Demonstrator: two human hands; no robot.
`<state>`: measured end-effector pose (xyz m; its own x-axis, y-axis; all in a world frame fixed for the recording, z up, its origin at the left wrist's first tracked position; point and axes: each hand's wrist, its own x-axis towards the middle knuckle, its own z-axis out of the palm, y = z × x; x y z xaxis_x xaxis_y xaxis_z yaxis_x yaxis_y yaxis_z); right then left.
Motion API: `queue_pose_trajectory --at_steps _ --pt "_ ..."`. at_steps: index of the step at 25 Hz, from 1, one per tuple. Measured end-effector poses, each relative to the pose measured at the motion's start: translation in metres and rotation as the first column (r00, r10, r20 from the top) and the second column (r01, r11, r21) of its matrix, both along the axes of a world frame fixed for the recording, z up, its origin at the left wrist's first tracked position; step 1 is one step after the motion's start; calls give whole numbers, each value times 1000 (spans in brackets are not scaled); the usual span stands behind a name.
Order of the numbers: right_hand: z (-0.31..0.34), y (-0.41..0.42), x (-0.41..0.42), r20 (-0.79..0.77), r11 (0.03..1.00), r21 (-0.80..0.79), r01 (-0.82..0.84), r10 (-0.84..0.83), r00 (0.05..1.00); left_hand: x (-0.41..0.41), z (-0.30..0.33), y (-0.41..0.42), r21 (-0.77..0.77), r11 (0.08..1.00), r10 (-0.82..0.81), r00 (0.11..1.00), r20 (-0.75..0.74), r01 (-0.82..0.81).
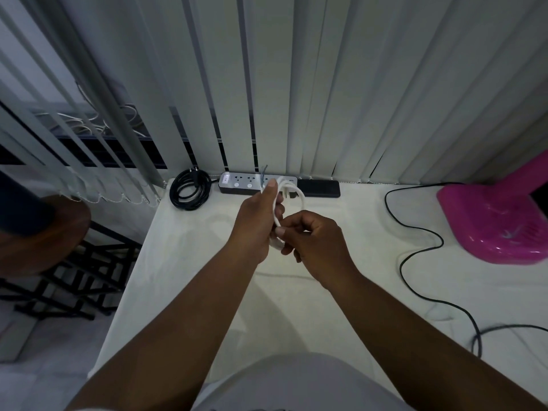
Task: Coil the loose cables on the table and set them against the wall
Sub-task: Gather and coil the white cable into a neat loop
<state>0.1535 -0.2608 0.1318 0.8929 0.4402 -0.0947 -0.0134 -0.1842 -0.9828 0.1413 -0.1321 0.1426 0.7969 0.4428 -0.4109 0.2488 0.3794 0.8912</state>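
Note:
Above the middle of the white table (207, 292), my left hand (256, 223) grips a looped white cable (298, 197), whose coil sticks out past my fingers. My right hand (314, 243) pinches the same cable low on the bundle, thumb and fingers curled round it. A thin white strand trails on the table under my right wrist. A coiled black cable (189, 189) lies at the back left corner by the blinds. A loose black cable (415, 241) snakes over the right side of the table.
A power strip (240, 183) and a flat black block (318, 188) lie along the vertical blinds (326, 84) at the back. A pink plastic object (492, 223) stands at the right. A wooden stool (41, 232) is left of the table.

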Motion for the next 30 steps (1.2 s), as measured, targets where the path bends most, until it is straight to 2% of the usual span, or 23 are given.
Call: queue_pose_trajectory --at_steps 2,5,7,9,13,16,18,19,20,22,24,27,30 --pt "-6 0 0 80 995 -96 -32 40 996 3 1 3 -13 998 68 997 21 -68" --pt "-24 -10 3 220 962 -245 -118 173 960 6 8 18 -149 978 156 984 83 -142" --pt "-42 -27 7 212 924 -299 -239 309 927 6 14 35 -207 966 186 974 127 -157" --pt "-64 -48 16 135 880 -360 -309 377 916 4 18 51 -239 959 194 967 167 -151" --pt "-104 -98 45 -77 843 -442 -306 304 950 0 25 71 -318 941 198 952 233 -117" --pt "-123 -133 66 -222 817 -487 -310 227 948 -2 27 79 -320 946 148 954 260 -59" --pt "-121 -137 78 -245 818 -531 -222 102 964 -4 23 73 -271 962 72 963 259 1" --pt "-116 -132 85 -237 836 -535 -121 -11 971 -4 20 67 -241 970 33 970 241 27" --pt "-107 -124 93 -244 867 -499 7 -148 958 -4 17 59 -210 977 1 977 211 45" --pt "-79 -102 105 -370 925 -297 239 -342 864 -3 10 45 -158 986 -35 989 147 59" --pt "-43 -78 108 -511 931 -20 364 -323 797 -2 6 34 -119 991 -51 993 103 63" --pt "3 -47 96 -511 915 266 303 -132 849 -3 4 25 -80 994 -73 996 54 77" --pt "26 -23 74 -361 938 316 139 -17 932 -4 5 20 -76 994 -80 996 45 83"
